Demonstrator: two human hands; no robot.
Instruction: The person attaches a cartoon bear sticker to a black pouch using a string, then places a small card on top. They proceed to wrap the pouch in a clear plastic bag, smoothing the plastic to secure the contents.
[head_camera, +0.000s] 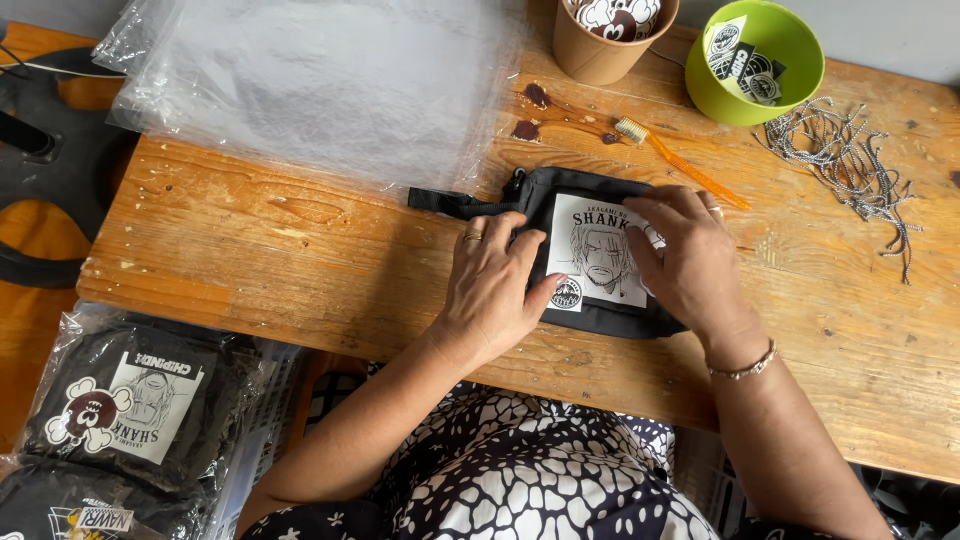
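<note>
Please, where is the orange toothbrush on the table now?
In the head view, the orange toothbrush lies on the wooden table just beyond the black pouch, above the right hand, below the green bowl.

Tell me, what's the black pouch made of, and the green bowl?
The black pouch looks like woven fabric: matte, soft-edged, with a strap. The green bowl looks like plastic: smooth, bright, slightly shiny, though that can't be told for sure.

A ring on the left hand (490, 285), ring and bracelet at the right hand (690, 262), above a black-and-white patterned garment (520, 480).
</note>
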